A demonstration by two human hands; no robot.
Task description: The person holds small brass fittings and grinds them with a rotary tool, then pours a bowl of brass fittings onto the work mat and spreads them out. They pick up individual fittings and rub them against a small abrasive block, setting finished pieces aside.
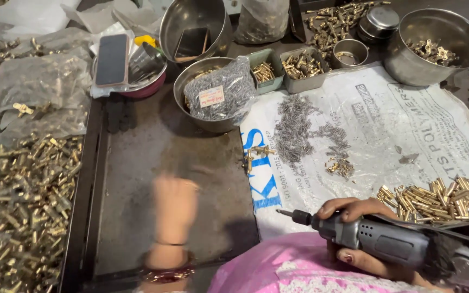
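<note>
The driver (375,241) in the right hand (354,233) is matt grey metal with a dark bit. Brass parts (441,198) gleam yellow on a crinkled white woven plastic sack (408,125). Small screws (294,127) look dull steel grey. The bowls (432,46) are brushed steel, the desk (158,179) rough, dark and scuffed.

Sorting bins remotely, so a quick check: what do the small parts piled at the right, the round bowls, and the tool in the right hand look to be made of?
Piled parts: likely brass, a shiny yellow-gold metal. Round bowls: probably stainless steel, silver-grey with a brushed, reflective sheen. Tool gripped by the right hand: grey body, perhaps painted metal or plastic, matte, with a dark metal tip. The left hand is motion-blurred.
</note>
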